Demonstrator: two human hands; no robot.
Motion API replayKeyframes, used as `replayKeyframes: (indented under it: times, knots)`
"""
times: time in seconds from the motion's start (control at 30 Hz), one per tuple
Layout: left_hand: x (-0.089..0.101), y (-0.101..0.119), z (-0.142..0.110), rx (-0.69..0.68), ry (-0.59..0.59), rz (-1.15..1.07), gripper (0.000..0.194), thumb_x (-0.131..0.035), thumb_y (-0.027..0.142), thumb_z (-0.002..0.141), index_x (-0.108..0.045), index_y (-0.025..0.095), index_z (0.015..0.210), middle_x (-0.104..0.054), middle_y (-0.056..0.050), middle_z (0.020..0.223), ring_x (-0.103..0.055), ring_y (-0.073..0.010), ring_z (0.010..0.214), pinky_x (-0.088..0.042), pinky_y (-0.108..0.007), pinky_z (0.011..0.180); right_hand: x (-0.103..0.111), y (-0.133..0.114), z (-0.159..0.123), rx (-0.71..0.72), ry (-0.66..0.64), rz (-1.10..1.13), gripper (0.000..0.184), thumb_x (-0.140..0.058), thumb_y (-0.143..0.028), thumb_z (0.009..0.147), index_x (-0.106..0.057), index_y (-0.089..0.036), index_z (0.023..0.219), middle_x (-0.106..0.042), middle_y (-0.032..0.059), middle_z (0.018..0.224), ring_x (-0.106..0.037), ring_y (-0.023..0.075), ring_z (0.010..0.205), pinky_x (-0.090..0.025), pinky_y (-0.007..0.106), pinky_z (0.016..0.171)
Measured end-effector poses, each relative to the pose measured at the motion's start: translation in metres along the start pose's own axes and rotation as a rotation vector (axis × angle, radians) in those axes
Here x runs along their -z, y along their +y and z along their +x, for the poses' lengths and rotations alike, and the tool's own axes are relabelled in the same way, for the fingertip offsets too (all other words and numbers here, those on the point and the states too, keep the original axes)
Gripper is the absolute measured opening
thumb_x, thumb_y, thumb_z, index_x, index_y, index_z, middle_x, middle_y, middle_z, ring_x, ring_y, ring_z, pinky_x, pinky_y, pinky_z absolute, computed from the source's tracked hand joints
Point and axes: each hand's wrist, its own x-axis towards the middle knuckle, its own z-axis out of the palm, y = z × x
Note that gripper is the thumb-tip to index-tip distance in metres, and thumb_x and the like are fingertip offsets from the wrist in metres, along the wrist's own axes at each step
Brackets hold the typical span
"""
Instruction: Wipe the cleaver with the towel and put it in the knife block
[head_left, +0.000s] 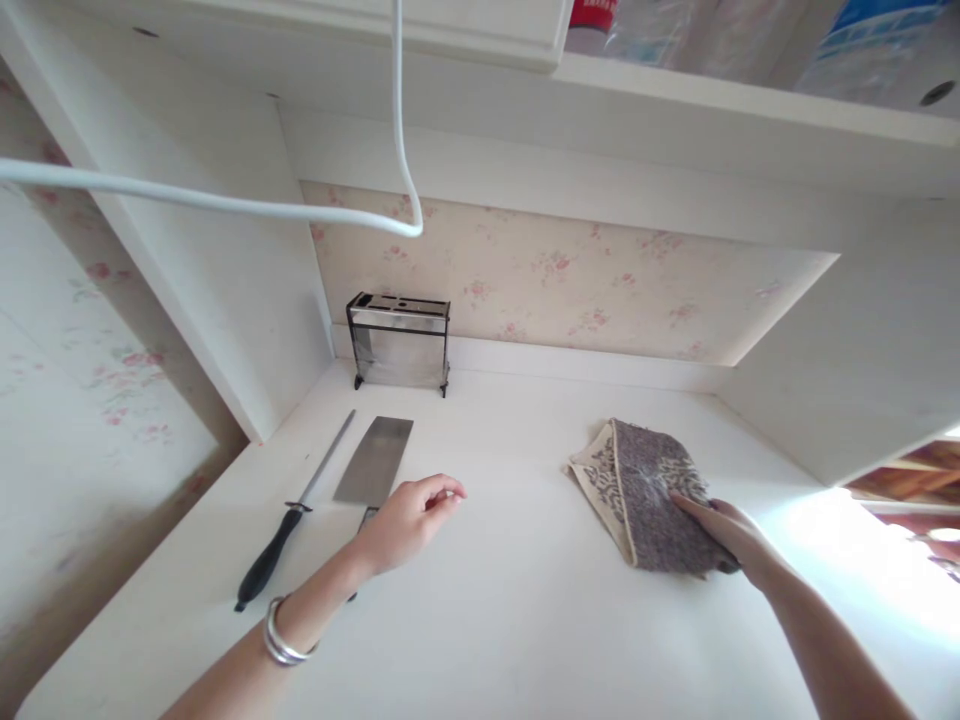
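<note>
The right hand (724,535) grips the folded cloth (652,495) at the right of the tabletop (495,620), thumb on top. The left hand (409,520), fingers loosely curled and holding nothing visible, hovers over the handle of the cleaver (376,460).

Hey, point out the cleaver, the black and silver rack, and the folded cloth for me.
Cleaver (377,460): head view, on the flat of the blade.
Black and silver rack (401,322): head view, on its upper front band.
Folded cloth (652,510): head view, on its dark patterned side.
</note>
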Motion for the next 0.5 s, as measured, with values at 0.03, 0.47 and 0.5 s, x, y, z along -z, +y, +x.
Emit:
replayKeyframes:
  times: [0.03, 0.47, 0.5]
  knots:
    - [-0.003, 0.0, 0.002, -0.004, -0.007, -0.009, 0.031, -0.044, 0.043, 0.087, -0.063, 0.021, 0.098, -0.048, 0.004, 0.064, -0.042, -0.0117, 0.058, -0.031, -0.023, 0.055, -0.005, -0.006, -0.003, -0.023, -0.076, 0.009, 0.047, -0.074, -0.054, 0.057, -0.066, -0.015, 0.082, -0.07, 0.0145, 0.073, -0.066, 0.0277, 0.06, -0.051, 0.036, 0.053]
    - [-0.006, -0.016, 0.0, 0.004, 0.076, -0.083, 0.031, -0.045, 0.043, 0.087, -0.063, 0.02, 0.097, -0.043, 0.005, 0.059, -0.04, -0.0111, 0.056, -0.029, -0.023, 0.053, -0.115, -0.116, -0.088, 0.106, -0.554, 0.69, 0.04, -0.072, -0.021, 0.067, -0.057, -0.018, 0.104, -0.072, 0.0079, 0.083, -0.07, 0.0261, 0.074, -0.057, 0.037, 0.065]
    - [-0.004, -0.016, -0.001, 0.004, 0.111, -0.092, 0.031, -0.045, 0.044, 0.087, -0.062, 0.02, 0.097, -0.041, 0.005, 0.058, -0.039, -0.0108, 0.055, -0.029, -0.023, 0.052, -0.122, -0.127, -0.096, 0.113, -0.593, 0.725, 0.039, -0.071, -0.021, 0.068, -0.057, -0.018, 0.104, -0.072, 0.0078, 0.084, -0.069, 0.0262, 0.074, -0.057, 0.037, 0.065]
